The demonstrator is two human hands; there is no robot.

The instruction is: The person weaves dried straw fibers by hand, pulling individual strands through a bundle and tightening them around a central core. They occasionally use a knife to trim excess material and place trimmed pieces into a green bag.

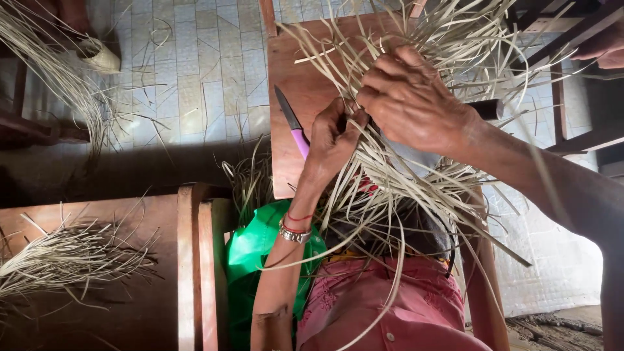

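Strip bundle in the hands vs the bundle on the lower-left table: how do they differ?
The held strips are gripped by the left hand and right hand; the table bundle lies untouched. The held strips splay out in all directions; the table bundle fans flat from one end. The held strips look wider and longer. Both are pale, dry plant strips.

hands at work: two, the left hand (333, 140) and the right hand (411, 97)
knife (292, 125): one, with a pink handle
green bag (260, 244): one
bracelets (294, 233): two, one silver and one red
loose strip piles: two, one on the counter (65, 260), one top left (62, 78)
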